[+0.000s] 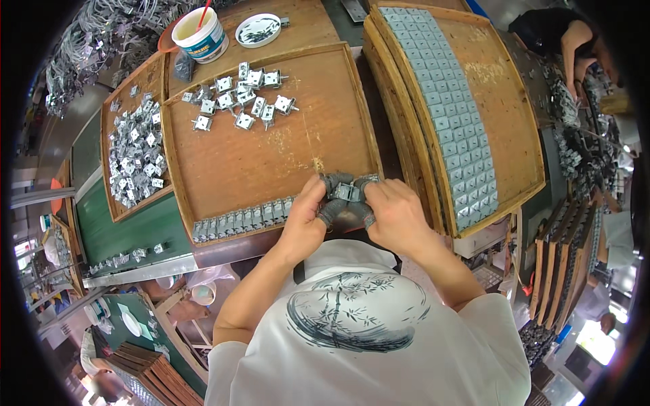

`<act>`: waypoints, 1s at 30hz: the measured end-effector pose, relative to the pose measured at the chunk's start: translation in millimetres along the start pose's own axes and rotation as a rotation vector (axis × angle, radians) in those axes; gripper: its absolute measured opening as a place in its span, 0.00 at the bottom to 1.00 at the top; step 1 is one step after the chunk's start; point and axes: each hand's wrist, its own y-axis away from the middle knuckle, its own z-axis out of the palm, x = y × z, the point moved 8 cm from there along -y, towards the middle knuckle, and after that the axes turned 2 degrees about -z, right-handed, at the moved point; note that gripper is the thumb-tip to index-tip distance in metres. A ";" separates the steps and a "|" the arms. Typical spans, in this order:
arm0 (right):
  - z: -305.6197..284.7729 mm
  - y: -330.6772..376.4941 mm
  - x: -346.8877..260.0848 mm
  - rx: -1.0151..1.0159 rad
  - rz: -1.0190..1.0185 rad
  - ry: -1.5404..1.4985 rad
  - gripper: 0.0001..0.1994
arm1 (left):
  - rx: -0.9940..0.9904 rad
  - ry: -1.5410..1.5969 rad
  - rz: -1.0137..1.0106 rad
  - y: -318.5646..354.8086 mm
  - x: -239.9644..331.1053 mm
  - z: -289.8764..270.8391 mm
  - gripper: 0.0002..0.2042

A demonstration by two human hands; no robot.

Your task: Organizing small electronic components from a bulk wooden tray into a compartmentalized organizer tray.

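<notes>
Left hand (306,220), right hand (398,213) grip metal part (346,192) between them; similar parts (247,220) lined along front edge of wooden tray (264,162).

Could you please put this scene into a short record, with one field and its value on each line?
Left hand: holds a silver metal part at its left side
Right hand: holds the same part at its right side
Fingertips: in dark grey covers
Front tray: loose parts toward the far side, a row of parts along the near edge
Left tray: heap of parts
Right tray: grid of parts
Beyond front tray: white bucket, red stick, white dish
</notes>
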 end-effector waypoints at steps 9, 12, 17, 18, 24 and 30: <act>15.3 13.0 13.5 -0.058 0.233 -0.246 0.14 | 0.153 -0.589 0.176 12.7 22.5 14.2 0.38; 29.0 21.9 33.5 -0.072 0.447 -0.601 0.19 | 0.206 -0.704 0.342 19.8 19.4 16.5 0.37; 39.6 25.0 26.2 -0.242 0.398 -0.665 0.22 | 0.144 -0.547 0.461 23.5 39.6 11.3 0.32; 47.2 29.8 25.6 -0.238 0.343 -0.653 0.23 | 0.106 -0.520 0.441 24.5 38.2 12.3 0.31; 40.5 37.6 15.7 -0.173 0.358 -0.610 0.21 | 0.025 -0.539 0.577 26.1 42.5 18.5 0.31; -67.8 22.8 39.3 0.091 0.457 -0.287 0.17 | -0.045 -0.615 0.123 -54.8 -16.9 5.7 0.30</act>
